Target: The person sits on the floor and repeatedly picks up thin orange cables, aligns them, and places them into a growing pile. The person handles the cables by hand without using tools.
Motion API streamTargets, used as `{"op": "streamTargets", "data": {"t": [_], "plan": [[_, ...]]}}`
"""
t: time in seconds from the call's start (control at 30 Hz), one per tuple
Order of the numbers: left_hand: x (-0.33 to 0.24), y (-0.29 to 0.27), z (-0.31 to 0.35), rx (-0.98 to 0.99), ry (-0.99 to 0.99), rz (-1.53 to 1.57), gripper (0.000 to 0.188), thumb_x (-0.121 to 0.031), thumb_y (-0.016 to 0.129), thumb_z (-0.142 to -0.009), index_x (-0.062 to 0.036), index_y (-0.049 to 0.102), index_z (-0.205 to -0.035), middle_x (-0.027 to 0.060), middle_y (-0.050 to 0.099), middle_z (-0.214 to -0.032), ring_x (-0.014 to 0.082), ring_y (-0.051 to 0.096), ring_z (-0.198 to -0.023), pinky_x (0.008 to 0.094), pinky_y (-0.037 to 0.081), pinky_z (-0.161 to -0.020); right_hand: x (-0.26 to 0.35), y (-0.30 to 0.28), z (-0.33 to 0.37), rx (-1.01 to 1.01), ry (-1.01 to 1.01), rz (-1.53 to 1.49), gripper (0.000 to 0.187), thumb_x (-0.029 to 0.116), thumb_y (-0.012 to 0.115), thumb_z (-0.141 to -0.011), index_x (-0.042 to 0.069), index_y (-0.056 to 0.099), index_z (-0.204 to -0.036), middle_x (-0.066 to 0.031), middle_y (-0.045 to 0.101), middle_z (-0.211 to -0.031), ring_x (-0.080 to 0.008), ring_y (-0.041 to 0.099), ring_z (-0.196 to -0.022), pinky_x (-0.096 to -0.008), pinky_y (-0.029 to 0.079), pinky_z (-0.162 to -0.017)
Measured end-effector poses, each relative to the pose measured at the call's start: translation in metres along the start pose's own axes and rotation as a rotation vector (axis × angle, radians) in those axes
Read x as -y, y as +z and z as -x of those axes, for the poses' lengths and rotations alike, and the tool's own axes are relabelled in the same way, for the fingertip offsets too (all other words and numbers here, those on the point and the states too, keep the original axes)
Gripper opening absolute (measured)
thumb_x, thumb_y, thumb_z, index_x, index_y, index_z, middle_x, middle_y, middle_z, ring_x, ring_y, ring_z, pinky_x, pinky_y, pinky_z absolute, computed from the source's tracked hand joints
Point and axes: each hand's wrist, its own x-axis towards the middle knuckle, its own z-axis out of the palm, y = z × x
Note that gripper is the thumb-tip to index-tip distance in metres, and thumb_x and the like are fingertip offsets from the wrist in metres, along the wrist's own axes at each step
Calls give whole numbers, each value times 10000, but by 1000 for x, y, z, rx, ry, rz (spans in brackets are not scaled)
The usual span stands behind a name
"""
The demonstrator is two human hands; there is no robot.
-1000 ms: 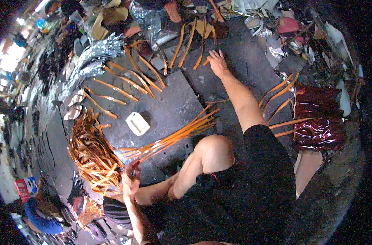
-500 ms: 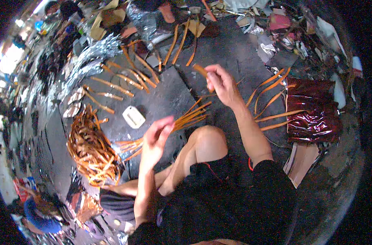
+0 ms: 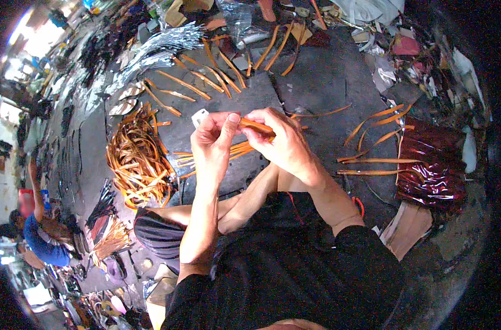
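Both hands meet over the dark mat, pinching one flat orange-brown strip that looks like leather. My left hand grips its left end between thumb and fingers. My right hand closes on it from the right. A row of similar strips lies below and behind the hands, partly covered by them. Just behind my left fingers shows a small white object, mostly hidden. To the left sits a large tangled pile of orange-brown strips.
Single strips fan out along the mat's far side. Glossy dark red sheets lie at right, with strips beside and over them. Silvery strands and scraps border the far side. A person in blue is at far left.
My hands have come together; the strip that my right hand held alone is now in both. My left hand has left the row of strips. The whole view has shifted slightly.
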Motion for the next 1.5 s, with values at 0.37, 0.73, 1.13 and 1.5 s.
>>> {"op": "streamTargets", "data": {"t": [0.37, 0.73, 1.13, 1.5], "plan": [[14, -17, -5, -119, 226, 627, 114, -199, 562, -998, -86, 569, -1016, 70, 623, -1117, 162, 580, -966, 315, 483, -884, 41, 60, -32, -154, -8, -262, 157, 52, 693, -838, 20, 600, -961, -106, 682, -882, -201, 695, -792, -315, 557, -680], [-11, -30, 5, -271, 267, 711, 178, -247, 553, -1002, -87, 560, -1078, 47, 635, -926, 191, 631, -855, 336, 517, -806, 47, 66, -22, -118, -116, -165, 186, 15, 704, -783, 32, 614, -945, -103, 675, -906, -260, 700, -804, -354, 571, -687], [-15, -106, -13, -339, 338, 819, 178, -220, 602, -974, -80, 585, -1083, 8, 622, -953, 107, 599, -837, 228, 531, -728, 37, 54, 7, 35, -89, -152, 204, -22, 700, -768, 54, 603, -930, -82, 643, -838, -234, 688, -768, -332, 557, -656], [-8, -190, -28, -531, 385, 757, 179, -191, 618, -961, -28, 587, -1027, 33, 630, -933, 109, 610, -838, 247, 565, -763, 24, 41, 23, 114, -119, -60, 242, -15, 721, -740, 66, 607, -938, -80, 648, -826, -240, 683, -722, -334, 555, -642]]}}
